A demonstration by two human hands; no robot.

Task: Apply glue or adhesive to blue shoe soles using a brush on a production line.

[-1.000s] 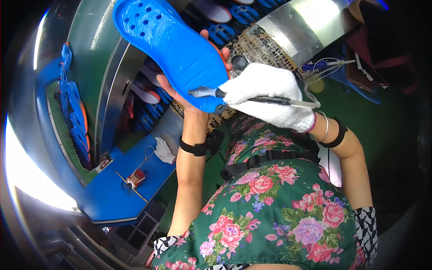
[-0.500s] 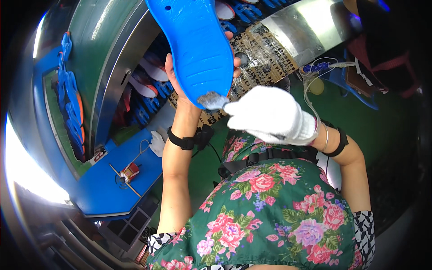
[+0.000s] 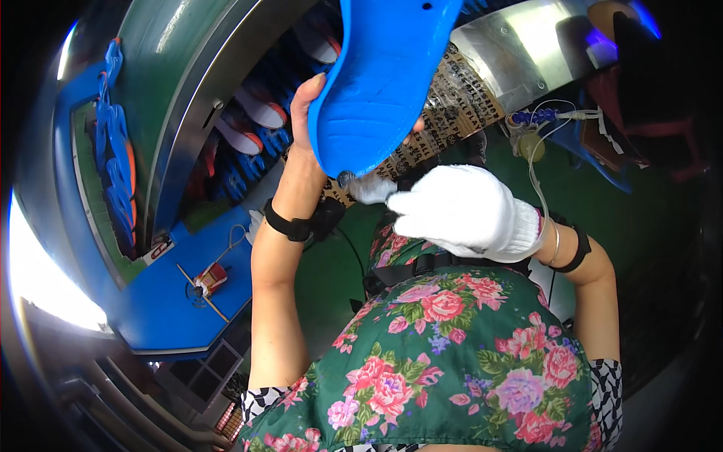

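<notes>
A blue, glossy shoe sole with shallow ridges across its heel part hangs at the top middle. My bare left hand grips it from beneath, thumb along the left edge and fingertips showing past the right edge. A white knitted glove covers my right hand, whose fingers are closed on a small brush. The brush's dark bristle tip meets the lower heel edge of the sole. The handle is mostly hidden in the glove.
Behind the sole is a taped cardboard surface beside a metal panel. Shoes with white insides and blue pieces sit on the left. A blue table holds a small red container. A cable hangs on the right.
The sole has shifted right and tilted, its heel still toward me. The brush has gone from the heel's inner face down to its lower edge, and my right hand is slightly lower.
</notes>
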